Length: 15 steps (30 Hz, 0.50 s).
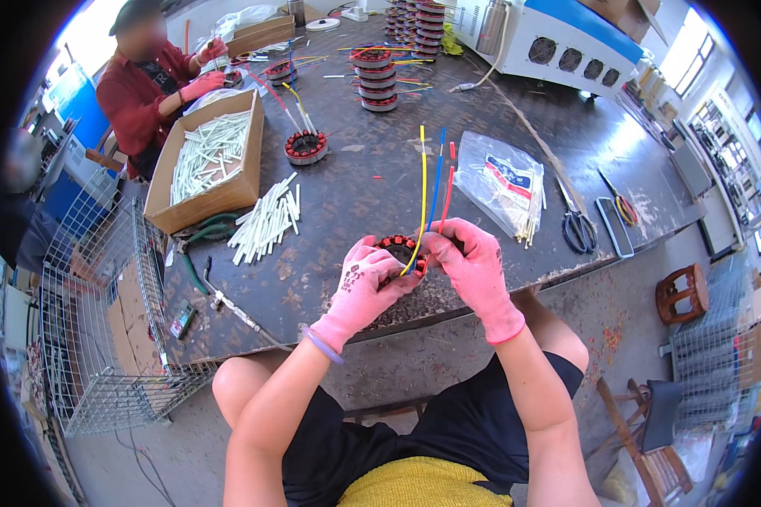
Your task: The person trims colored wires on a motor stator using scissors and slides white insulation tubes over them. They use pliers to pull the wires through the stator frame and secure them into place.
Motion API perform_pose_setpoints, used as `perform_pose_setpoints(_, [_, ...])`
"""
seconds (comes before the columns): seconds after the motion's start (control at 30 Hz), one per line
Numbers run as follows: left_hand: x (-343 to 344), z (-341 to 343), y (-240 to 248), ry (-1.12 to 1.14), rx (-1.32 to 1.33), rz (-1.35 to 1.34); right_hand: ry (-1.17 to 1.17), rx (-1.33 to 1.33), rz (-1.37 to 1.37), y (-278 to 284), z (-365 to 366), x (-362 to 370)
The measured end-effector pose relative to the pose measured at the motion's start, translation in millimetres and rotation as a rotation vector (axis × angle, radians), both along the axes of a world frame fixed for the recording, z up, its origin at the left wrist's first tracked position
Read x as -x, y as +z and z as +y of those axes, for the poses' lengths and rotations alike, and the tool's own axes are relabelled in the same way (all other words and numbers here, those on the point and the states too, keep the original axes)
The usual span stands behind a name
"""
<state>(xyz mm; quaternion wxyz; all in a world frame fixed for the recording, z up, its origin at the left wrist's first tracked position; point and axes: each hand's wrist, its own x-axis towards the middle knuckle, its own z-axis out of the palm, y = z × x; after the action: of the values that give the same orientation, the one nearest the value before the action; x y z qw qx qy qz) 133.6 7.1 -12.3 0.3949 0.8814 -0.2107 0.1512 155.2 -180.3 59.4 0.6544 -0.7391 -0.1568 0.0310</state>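
Observation:
In front of me, at the table's near edge, a motor stator (395, 242), a ring with red windings, is held in pink-gloved fingers. My left hand (359, 287) is closed around its left and near side. A yellow wire (423, 169), a blue wire (437, 173) and a red wire (447, 201) stand up from it. My right hand (475, 269) pinches at the lower part of these wires; which ones lie between its fingertips is partly hidden. The yellow wire bends down past the fingertips to the stator's near rim.
White sleeves (266, 221) lie beside a cardboard box (207, 213) of more. Another stator (305, 148) and a stator stack (378, 84) stand farther back. To the right are a plastic bag (490, 182), scissors (579, 230), a phone (615, 226) and pliers (624, 207). A co-worker (144, 93) sits far left.

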Motion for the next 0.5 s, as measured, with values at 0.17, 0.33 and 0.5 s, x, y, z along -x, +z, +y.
perform_pose_setpoints(0.17, [6, -12, 23, 0.03, 0.026, 0.11, 0.008, -0.101, 0.097, -2, 4, 0])
perform_pose_setpoints(0.33, [9, -17, 9, 0.084, 0.004, 0.096, -0.009, -0.022, 0.014, 0, 11, 4])
perform_pose_setpoints(0.5, [5, -20, -4, 0.115, -0.05, 0.009, -0.017, -0.017, 0.042, 5, 8, 11])
